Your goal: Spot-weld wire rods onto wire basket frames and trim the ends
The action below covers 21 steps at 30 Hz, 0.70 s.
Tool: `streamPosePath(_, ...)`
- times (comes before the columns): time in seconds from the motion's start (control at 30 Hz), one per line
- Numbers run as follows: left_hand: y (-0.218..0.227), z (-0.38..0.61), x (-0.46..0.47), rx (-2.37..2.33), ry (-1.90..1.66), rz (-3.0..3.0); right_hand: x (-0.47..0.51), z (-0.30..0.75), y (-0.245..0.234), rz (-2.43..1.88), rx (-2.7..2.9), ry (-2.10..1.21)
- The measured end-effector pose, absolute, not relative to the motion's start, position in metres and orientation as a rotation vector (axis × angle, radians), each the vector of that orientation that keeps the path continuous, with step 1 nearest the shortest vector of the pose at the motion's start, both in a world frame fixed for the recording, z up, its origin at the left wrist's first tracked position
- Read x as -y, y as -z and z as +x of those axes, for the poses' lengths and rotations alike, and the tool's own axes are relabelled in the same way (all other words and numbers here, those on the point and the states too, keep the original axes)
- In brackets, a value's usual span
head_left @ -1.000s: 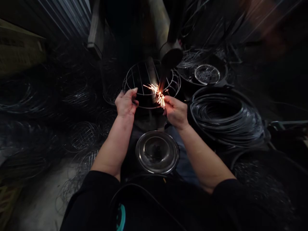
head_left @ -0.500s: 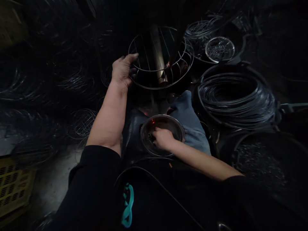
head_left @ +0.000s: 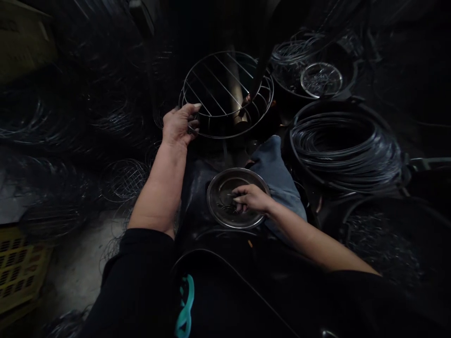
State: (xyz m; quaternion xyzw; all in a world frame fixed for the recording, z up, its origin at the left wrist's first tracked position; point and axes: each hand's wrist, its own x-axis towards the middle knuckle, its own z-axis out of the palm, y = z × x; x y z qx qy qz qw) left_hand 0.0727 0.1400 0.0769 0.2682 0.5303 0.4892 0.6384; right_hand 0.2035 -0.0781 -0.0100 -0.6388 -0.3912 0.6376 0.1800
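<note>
My left hand [head_left: 180, 124] grips the near left rim of a round wire basket frame [head_left: 225, 94], which is tilted on a dark welding post [head_left: 235, 96]. My right hand [head_left: 251, 198] reaches into a shallow metal dish [head_left: 218, 199] on my lap, its fingers pinched over small thin wire pieces I can hardly make out. A blue cloth [head_left: 276, 173] lies beside the dish. No sparks show.
A large coil of black wire [head_left: 343, 148] lies at the right. Behind it a dark tub holds a small wire ring [head_left: 320, 79]. Finished wire baskets [head_left: 123, 178] are heaped at the left. A yellow crate [head_left: 19, 267] stands at the lower left.
The sparks have stopped. My right hand left the wire frame and dropped into the metal dish. My left hand has kept its hold and turned the frame, which now tilts differently.
</note>
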Motion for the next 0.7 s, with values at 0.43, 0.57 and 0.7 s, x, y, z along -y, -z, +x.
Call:
streamPosePath(0.43, -0.084, 0.071, -0.138, -1.229, -1.045, 0.699, 0.109, 0.296, -0.007, -1.862, 0.888, -0.695)
streamPosePath(0.57, -0.081, 0.071, -0.143, -1.252, -1.067, 0.715, 0.104, 0.300, 0.006, -1.797, 0.652, -0.940)
streamPosePath(0.7, -0.083, 0.073, -0.146, -1.259, -1.057, 0.669, 0.084, 0.290, -0.016, -1.652, 0.621, -0.990)
